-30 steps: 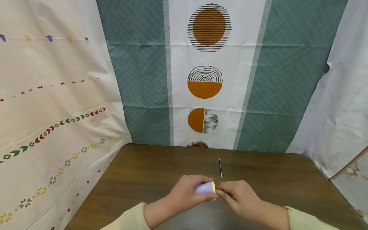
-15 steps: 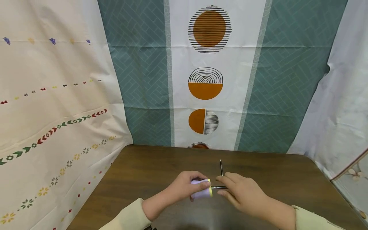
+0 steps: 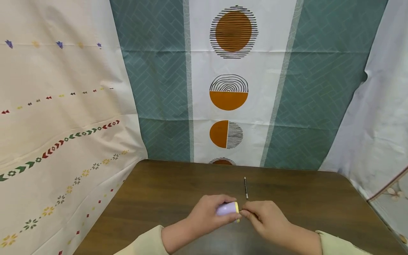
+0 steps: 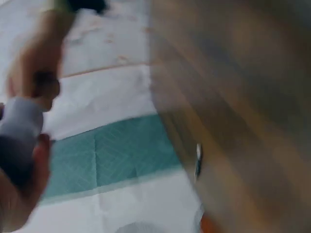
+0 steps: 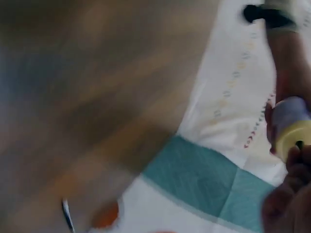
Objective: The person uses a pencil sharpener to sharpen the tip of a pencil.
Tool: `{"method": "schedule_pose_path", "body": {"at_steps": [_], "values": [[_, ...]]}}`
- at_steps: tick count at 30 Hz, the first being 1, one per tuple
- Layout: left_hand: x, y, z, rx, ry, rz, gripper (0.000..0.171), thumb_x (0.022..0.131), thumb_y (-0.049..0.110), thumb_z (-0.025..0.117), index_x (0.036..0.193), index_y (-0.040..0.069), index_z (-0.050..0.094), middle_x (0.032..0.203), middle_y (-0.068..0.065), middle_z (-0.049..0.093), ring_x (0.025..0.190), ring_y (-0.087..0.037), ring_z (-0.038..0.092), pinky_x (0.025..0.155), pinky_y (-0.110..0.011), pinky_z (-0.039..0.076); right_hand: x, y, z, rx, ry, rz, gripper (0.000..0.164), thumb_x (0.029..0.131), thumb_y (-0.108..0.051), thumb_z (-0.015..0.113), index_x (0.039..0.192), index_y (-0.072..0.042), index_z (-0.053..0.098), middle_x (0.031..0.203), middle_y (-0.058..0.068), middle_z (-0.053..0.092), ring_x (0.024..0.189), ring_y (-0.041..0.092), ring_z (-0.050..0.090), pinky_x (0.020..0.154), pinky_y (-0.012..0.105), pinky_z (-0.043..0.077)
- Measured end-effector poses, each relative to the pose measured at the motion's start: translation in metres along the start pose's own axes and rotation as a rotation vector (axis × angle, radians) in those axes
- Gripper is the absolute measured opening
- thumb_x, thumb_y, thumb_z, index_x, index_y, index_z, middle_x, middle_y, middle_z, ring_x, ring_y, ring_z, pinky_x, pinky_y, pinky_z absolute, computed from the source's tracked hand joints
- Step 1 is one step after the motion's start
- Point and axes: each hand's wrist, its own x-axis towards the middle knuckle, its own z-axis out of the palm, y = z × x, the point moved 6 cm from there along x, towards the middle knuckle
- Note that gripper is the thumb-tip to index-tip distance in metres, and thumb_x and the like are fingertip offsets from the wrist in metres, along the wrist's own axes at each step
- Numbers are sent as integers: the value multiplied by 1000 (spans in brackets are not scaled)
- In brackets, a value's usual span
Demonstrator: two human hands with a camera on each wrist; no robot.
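My left hand (image 3: pixel 206 215) grips a lavender, cylinder-shaped pencil sharpener (image 3: pixel 225 209) with a yellow rim, held on its side over the table with the yellow end facing right. The fingers of my right hand (image 3: pixel 267 216) pinch a dark pencil (image 5: pixel 300 144) that enters the hole in that yellow end. Most of this pencil is hidden by the fingers and the sharpener. Both wrist views are blurred; the left one shows the sharpener's lavender body (image 4: pixel 24 116) with the right hand (image 4: pixel 36 73) close at its end.
A second dark pencil (image 3: pixel 246 188) lies on the brown wooden table (image 3: pixel 178 180), beyond the hands, its white end toward me. Patterned cloths hang along the back (image 3: pixel 159 88) and on both sides, down to the table's edges.
Half a second ago my right fingers were spread and the pencil stuck out farther from the sharpener. Now they pinch it near the yellow rim, and the sharpener has shifted slightly right.
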Motion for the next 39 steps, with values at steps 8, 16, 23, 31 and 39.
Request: {"method": "schedule_pose_path", "body": {"at_steps": [8, 16, 23, 31, 39], "values": [[-16, 25, 1, 735, 285, 696, 52, 80, 54, 84, 109, 12, 73, 96, 4, 74, 82, -5, 68, 72, -10, 56, -22, 28, 25, 1090, -483, 854, 36, 110, -27, 40, 84, -11, 58, 59, -14, 31, 46, -1, 17, 43, 19, 12], [-2, -39, -1, -316, -54, -376, 36, 96, 33, 72, 115, 3, 73, 99, -9, 75, 71, -7, 62, 55, -18, 52, 2, 16, -4, -121, -144, 186, 37, 110, -39, 43, 108, -11, 67, 82, -13, 59, 68, -4, 47, 57, 16, 41], [-11, -50, 8, -719, -168, -697, 42, 100, 32, 66, 120, -4, 70, 87, -4, 70, 67, -11, 65, 50, -20, 50, 0, -11, -3, -702, 232, -398, 39, 113, -31, 37, 94, -12, 65, 76, -7, 51, 62, 5, 42, 52, 11, 34], [-6, -45, 1, -547, -97, -566, 35, 88, 23, 81, 113, 0, 74, 102, -9, 73, 79, -14, 60, 51, -23, 52, -1, -14, -2, -674, 256, -407, 38, 112, -28, 39, 88, -13, 64, 70, -9, 54, 57, 3, 46, 49, 11, 37], [-8, -32, 0, -513, -40, -513, 32, 90, 23, 79, 111, -1, 75, 94, -11, 74, 68, -7, 57, 47, -20, 47, -2, -16, 0, -637, 261, -431, 39, 112, -24, 37, 84, -12, 60, 65, -9, 49, 53, 1, 41, 47, 9, 32]]}}
